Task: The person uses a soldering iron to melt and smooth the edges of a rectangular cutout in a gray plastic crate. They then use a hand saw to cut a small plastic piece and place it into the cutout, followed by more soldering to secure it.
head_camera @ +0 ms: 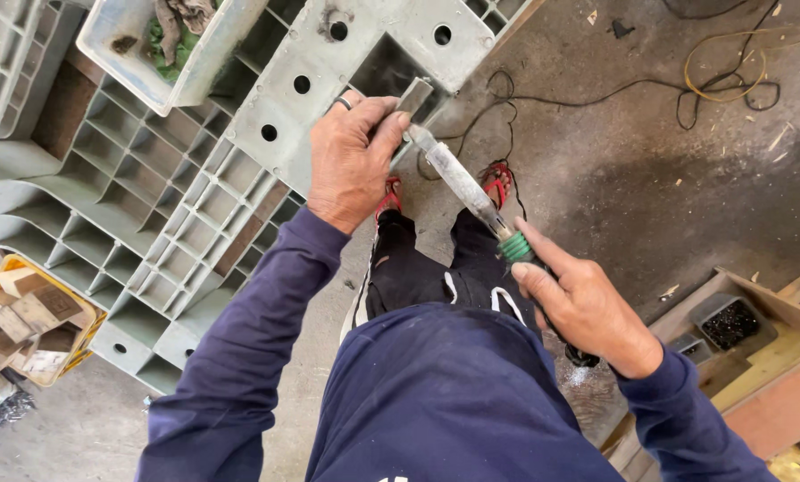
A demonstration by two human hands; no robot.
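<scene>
The right hand [587, 308] was closed around the green-wrapped handle of a flat metal file [461, 183], its blade running up and away toward the left hand [351, 161]. That left hand, a ring on one finger, gripped a small grey metal piece [415, 96] against the file's far end. Just beyond the left hand lay a grey plastic pallet [150, 223]; a wooden box [757, 357] sat near the right wrist.
</scene>
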